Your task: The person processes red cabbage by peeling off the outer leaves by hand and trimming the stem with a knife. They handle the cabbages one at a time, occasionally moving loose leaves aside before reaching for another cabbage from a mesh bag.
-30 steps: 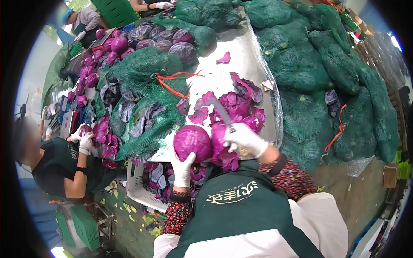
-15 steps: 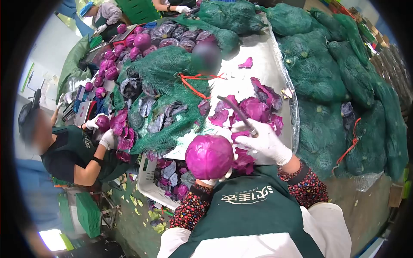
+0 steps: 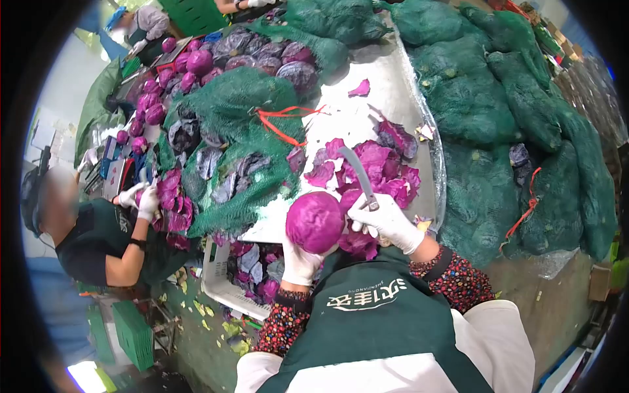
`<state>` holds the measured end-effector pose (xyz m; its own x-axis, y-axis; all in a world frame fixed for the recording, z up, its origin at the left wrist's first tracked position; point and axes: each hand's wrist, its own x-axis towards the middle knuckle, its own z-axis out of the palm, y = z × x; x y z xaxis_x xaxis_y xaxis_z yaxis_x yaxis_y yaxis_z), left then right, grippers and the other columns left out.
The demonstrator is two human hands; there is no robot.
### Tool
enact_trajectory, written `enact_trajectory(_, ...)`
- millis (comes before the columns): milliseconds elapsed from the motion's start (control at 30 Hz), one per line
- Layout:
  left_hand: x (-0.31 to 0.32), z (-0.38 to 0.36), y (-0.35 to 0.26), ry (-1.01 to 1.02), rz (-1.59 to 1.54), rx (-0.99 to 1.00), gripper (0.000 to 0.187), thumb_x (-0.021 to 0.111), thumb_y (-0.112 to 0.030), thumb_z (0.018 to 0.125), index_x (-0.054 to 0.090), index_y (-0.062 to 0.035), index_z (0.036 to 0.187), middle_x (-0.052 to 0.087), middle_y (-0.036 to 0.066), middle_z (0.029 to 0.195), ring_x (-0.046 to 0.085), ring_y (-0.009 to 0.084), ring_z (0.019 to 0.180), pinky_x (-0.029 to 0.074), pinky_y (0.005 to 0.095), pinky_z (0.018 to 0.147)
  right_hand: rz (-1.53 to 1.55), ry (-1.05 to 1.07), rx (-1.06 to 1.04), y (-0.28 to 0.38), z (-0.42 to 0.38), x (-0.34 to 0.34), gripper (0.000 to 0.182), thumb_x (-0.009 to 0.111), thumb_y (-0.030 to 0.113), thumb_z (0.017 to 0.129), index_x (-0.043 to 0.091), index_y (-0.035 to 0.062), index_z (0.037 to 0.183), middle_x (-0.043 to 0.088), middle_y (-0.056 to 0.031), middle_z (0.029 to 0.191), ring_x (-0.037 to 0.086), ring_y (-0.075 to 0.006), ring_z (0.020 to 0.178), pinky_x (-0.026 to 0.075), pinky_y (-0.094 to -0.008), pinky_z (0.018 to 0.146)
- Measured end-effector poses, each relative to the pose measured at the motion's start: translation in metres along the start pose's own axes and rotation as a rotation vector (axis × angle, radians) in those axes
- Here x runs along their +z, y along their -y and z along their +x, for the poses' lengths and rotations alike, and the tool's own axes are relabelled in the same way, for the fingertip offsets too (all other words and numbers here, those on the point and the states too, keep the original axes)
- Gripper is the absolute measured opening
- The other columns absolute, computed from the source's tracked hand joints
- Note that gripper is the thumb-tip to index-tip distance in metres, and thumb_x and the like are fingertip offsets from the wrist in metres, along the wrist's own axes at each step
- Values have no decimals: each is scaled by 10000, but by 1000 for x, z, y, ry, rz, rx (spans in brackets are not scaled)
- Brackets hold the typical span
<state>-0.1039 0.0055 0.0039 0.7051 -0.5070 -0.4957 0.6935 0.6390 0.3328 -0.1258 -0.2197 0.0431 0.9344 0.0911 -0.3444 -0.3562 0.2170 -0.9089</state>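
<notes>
A peeled red cabbage [image 3: 315,222] rests in my left hand [image 3: 301,262], whose white-gloved fingers hold it from below and the left. My right hand [image 3: 388,223], also gloved, is wrapped round the handle of a curved knife [image 3: 358,171]; the blade points up and to the left, clear of the cabbage. Loose purple leaves [image 3: 373,162] lie on the white table [image 3: 354,71] just beyond both hands, and more are under my right hand.
A white crate [image 3: 216,278] of leaves stands below the table's left part. Green net sacks [image 3: 475,190] are piled at the right; another net [image 3: 242,98] lies on the table. At the left a co-worker [image 3: 98,229] handles cabbage. Whole cabbages [image 3: 200,62] lie at the back left.
My left hand has turned the cabbage and now shows at its lower left side. The knife has swung more upright. The co-worker's hands have come together.
</notes>
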Motion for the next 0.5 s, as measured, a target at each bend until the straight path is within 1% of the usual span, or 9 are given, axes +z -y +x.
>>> enact_trajectory(33,-17,2,5,-15,-5,12,794,561,-610,867,323,-162,1478,405,148,1474,414,367,1353,384,524,1103,-31,-6,28,8,-3,4,181,701,210,882,647,40,907,659,-31,699,549,-47,513,416,-183,466)
enact_trajectory(100,-46,16,7,160,1778,700,802,579,-572,865,285,-155,1484,436,139,1452,433,363,1339,453,525,1037,-43,-51,-84,16,-2,11,174,696,202,886,645,38,911,655,-28,698,549,-45,514,417,-183,467)
enact_trajectory(133,-48,18,6,151,1780,709,802,579,-572,865,285,-155,1484,436,139,1452,433,363,1339,453,525,1037,-36,-84,-127,22,0,10,170,690,199,891,636,40,920,649,-21,693,540,-39,521,422,-183,476)
enact_trajectory(200,-46,18,13,379,752,264,715,475,-548,918,283,-153,1483,443,153,1440,451,394,1313,536,520,878,-19,-154,-164,23,9,1,157,669,187,908,625,43,952,659,-19,757,537,-30,543,431,-181,497)
enact_trajectory(267,-40,17,16,509,-294,-174,638,371,-523,971,281,-151,1481,449,168,1427,468,425,1287,620,515,718,-75,-189,-154,31,10,-1,160,653,178,919,644,40,998,660,-11,809,531,-23,555,421,-179,499)
enact_trajectory(300,-41,18,17,509,-296,-174,638,371,-523,971,281,-151,1481,449,168,1427,468,425,1287,620,515,718,-76,-189,-153,36,9,1,160,653,178,919,644,40,998,660,-11,809,531,-23,555,421,-179,499)
enact_trajectory(367,-44,23,20,504,-488,-351,692,333,-604,955,302,-152,1479,436,180,1435,446,464,1292,603,550,615,-137,-132,-151,46,5,5,178,654,180,917,668,51,1040,637,10,765,522,-19,548,403,-179,489)
enact_trajectory(433,-30,17,21,471,-548,-396,703,344,-613,947,309,-153,1478,437,182,1435,440,457,1300,599,539,607,-123,-103,-153,51,-2,9,190,651,178,919,683,66,1070,613,31,728,515,-14,542,391,-179,481)
enact_trajectory(500,-22,11,22,435,-606,-437,714,356,-622,938,316,-154,1477,437,184,1434,434,451,1307,594,527,600,-137,-42,-164,53,-5,14,227,692,204,897,675,52,1066,634,35,814,450,-1,534,361,-180,489)
